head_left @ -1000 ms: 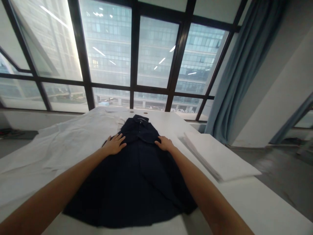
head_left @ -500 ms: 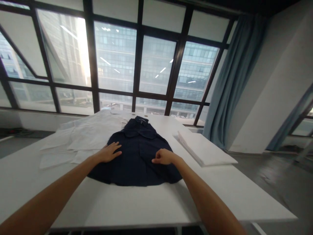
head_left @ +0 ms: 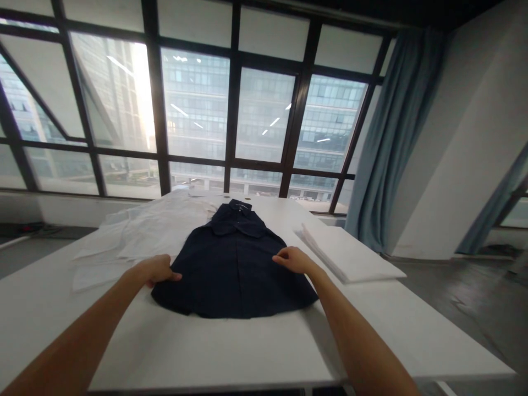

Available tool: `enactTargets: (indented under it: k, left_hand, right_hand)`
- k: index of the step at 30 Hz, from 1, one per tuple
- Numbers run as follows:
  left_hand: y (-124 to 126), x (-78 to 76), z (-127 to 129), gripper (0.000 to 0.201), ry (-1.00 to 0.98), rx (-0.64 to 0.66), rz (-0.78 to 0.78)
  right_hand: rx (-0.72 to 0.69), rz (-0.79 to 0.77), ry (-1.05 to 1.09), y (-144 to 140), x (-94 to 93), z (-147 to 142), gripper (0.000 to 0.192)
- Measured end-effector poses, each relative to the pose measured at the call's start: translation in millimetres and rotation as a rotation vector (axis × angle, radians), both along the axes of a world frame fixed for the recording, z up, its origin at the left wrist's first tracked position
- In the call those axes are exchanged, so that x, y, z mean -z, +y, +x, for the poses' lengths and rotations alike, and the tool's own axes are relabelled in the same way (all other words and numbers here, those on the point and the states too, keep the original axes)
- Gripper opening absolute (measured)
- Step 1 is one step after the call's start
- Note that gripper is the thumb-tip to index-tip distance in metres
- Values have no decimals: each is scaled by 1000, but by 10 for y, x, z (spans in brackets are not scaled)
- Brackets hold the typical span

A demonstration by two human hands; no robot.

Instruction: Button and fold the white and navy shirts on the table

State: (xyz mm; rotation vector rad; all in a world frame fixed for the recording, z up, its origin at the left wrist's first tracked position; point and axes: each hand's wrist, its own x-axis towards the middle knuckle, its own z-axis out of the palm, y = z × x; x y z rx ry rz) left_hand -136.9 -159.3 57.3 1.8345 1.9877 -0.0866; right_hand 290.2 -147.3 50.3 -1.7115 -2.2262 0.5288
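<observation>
The dark shirt [head_left: 233, 264] lay flat, collar away from the person, mid-desk [head_left: 247, 352]. The left hand [head_left: 154, 270] pinched its left edge and the right hand [head_left: 293, 258] its right edge — each grip clenched on cloth, apparently keeping it spread; white garments [head_left: 140, 234] lay left of the shirt.

left fingertips [head_left: 175, 276] hidden, forearms cropped

bare table [head_left: 231, 352] in front, white garments [head_left: 144, 231] left, white stack [head_left: 350, 256] right

White table [head_left: 231, 352] carries a dark shirt [head_left: 235, 269] laid flat at centre, white garments [head_left: 140, 234] to its left, a white stack [head_left: 350, 256] to its right.
</observation>
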Motion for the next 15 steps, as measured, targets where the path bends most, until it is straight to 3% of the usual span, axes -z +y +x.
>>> enactTargets:
  k: [3,7,11,15]
  left_hand:
    - [-99,-123,25,35,-41,22,-40]
    - [-249,-317,226,32,26,83,69]
    - [-474,-519,761,30,202,270,377]
    - [-658,-513,1423,31,210,374,390]
  right_hand:
    - [270,139,-223,155,86,330,40]
    - [329,-41,-215,227,162,505,47]
    - [389,-149,-146,261,196,468,38]
    - [349,-102,-127,266,211,432,24]
